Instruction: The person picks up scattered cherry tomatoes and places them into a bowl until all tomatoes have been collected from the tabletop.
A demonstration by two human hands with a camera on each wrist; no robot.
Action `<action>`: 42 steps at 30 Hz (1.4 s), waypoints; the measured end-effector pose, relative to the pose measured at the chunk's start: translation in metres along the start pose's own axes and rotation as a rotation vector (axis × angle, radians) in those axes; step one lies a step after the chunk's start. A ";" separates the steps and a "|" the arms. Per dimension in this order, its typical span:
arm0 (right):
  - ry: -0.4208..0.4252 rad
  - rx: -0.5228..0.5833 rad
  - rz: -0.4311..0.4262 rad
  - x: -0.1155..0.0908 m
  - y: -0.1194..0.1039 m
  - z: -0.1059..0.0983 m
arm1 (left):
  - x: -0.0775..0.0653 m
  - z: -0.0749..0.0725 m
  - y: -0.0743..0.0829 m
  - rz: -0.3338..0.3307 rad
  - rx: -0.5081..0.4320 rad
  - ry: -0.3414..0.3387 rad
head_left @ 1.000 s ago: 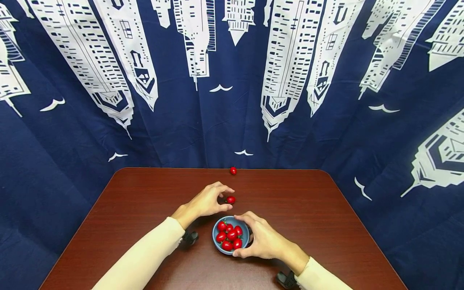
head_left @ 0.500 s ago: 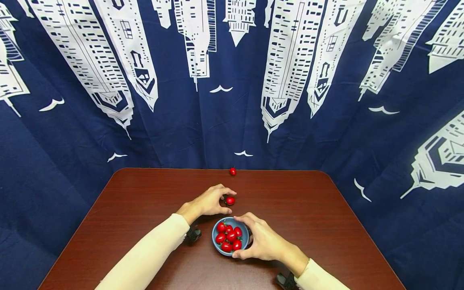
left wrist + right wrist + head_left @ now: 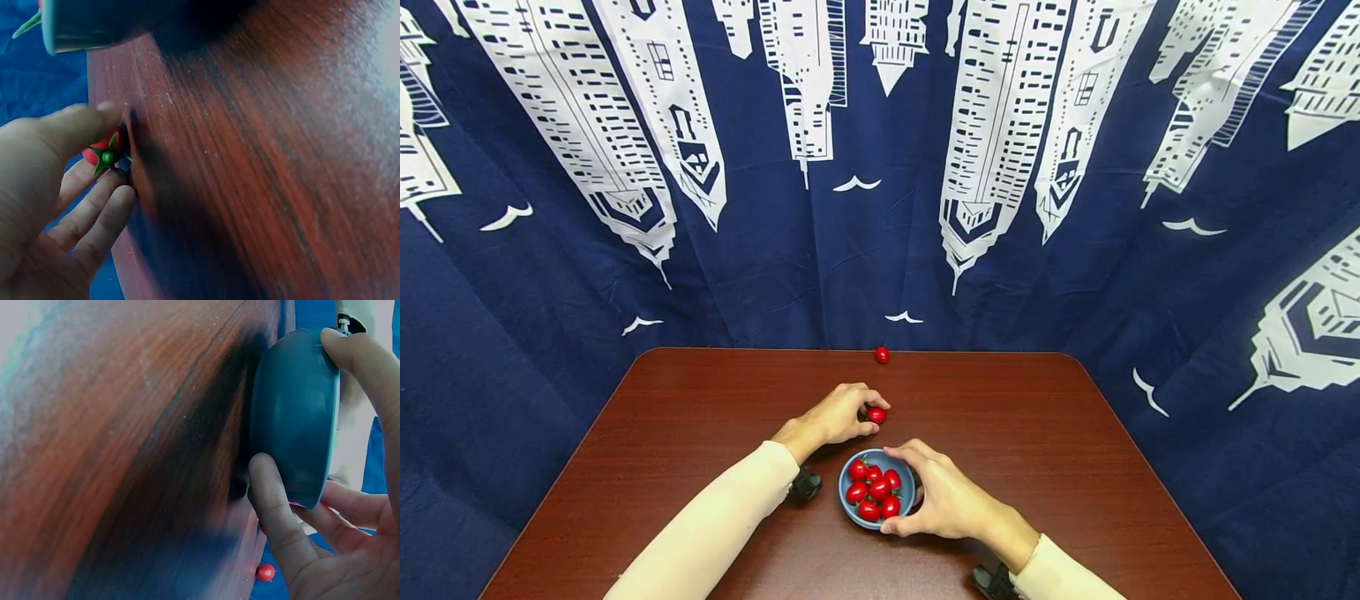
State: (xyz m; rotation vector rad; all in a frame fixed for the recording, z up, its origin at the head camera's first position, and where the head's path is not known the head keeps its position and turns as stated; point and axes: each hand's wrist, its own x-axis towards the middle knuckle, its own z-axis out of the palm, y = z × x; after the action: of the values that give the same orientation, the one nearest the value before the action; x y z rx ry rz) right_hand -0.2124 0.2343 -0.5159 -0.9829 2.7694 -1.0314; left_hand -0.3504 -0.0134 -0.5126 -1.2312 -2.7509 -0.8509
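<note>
A cherry tomato [image 3: 877,414] lies on the table just beyond the bowl, its green calyx [image 3: 107,156] turned to the left wrist camera. My left hand [image 3: 835,417] curls its thumb and fingers around this tomato, low at the tabletop. The blue bowl [image 3: 904,465] stands upright, holding several red cherry tomatoes [image 3: 878,487]. With thumb and fingers spread around its right side, my right hand [image 3: 951,498] grips the bowl [image 3: 294,419]. Part of the bowl's right wall is hidden by that hand in the head view.
Another cherry tomato [image 3: 882,355] sits at the far edge of the brown wooden table [image 3: 1000,400]. Behind the table hangs a dark blue curtain [image 3: 865,267] with white building prints. A black wrist device [image 3: 805,485] is on the left forearm.
My left hand has come slightly right and its thumb and fingers have drawn closer around the tomato. The right hand and the bowl stay nearly where they were.
</note>
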 end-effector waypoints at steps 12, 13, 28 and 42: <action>0.005 0.017 -0.013 0.000 -0.001 -0.001 | -0.001 0.000 0.000 0.003 0.016 0.042; 0.004 0.021 -0.012 0.000 -0.001 -0.001 | -0.001 0.000 0.000 0.002 0.015 0.043; -0.001 0.039 -0.004 0.000 0.000 0.000 | -0.008 -0.002 0.004 -0.025 0.002 0.064; -0.016 0.049 0.014 0.001 -0.001 -0.001 | -0.021 -0.014 0.013 -0.027 -0.006 0.084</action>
State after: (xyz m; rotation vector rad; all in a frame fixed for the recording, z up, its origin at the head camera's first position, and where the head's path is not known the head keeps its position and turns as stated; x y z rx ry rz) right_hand -0.2125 0.2337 -0.5142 -0.9603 2.7206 -1.0799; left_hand -0.3299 -0.0271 -0.4993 -1.1340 -2.7066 -0.8928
